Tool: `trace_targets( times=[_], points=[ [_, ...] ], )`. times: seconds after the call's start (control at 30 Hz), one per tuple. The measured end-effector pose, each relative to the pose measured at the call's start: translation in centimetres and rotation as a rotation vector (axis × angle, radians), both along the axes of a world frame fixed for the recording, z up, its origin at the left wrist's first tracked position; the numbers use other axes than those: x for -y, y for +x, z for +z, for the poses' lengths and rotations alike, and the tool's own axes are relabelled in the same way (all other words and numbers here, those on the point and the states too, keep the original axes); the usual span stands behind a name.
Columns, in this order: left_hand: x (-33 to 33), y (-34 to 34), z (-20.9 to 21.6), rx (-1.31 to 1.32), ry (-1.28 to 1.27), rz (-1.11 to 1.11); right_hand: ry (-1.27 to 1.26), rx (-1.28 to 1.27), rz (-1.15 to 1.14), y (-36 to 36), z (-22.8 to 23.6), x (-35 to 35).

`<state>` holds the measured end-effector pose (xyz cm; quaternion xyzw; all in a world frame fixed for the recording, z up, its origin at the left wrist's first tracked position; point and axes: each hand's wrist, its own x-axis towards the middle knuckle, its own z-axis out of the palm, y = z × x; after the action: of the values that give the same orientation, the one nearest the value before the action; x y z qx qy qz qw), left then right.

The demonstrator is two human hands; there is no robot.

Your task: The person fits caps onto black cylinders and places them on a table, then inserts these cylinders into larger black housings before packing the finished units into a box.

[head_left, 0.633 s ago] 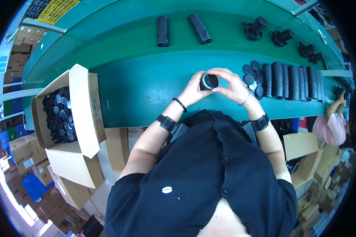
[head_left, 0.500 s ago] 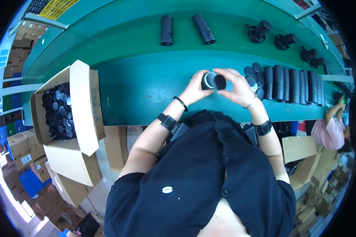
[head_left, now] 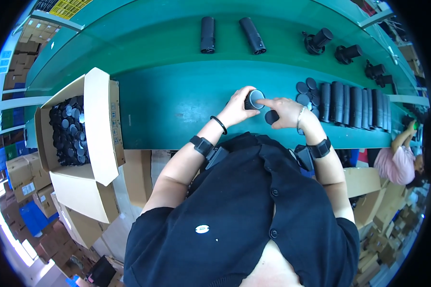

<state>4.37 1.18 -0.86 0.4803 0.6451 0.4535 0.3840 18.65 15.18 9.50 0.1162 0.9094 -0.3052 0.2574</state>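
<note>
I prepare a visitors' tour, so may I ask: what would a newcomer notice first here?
Probably the left hand, mid-picture, holding a black cylinder with a pale end, while the right hand beside it holds a dark disc. Next, perhaps the open carton at left, with many small discs, and the black tubes at right.

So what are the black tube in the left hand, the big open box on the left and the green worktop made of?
Black tube: probably plastic, low-shine dark wall around a pale end; painted metal is possible.
Box: cardboard, matte and tan, with creased flaps.
Green worktop: perhaps laminate or a rubbery mat, smooth with a soft sheen.
</note>
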Motion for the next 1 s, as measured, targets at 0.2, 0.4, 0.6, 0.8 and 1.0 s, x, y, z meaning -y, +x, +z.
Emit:
trace_targets(
  times=[0.2, 0.4, 0.6, 0.8, 1.0],
  points=[
    [0.5, 0.0, 0.0, -0.01, 0.038, -0.047, -0.209, -0.456, -0.273, 0.8, 0.7, 0.0],
    [0.5, 0.5, -0.1, -0.077, 0.042, -0.05, -0.026, -0.664, -0.279, -0.1, -2.8, 1.5],
    [0.5, 0.6, -0.7, -0.082, 0.043, -0.037, -0.044, -0.636, -0.326, 0.3, -2.5, 2.0],
    [0.6, 0.9, -0.8, -0.099, 0.039, -0.021, -0.011, -0.65, -0.308, 0.0, -2.8, 2.2],
    [0.7, 1.0, -0.7, -0.104, 0.028, -0.004, -0.014, -0.646, -0.257, -0.1, -2.6, 2.0]
  ],
)
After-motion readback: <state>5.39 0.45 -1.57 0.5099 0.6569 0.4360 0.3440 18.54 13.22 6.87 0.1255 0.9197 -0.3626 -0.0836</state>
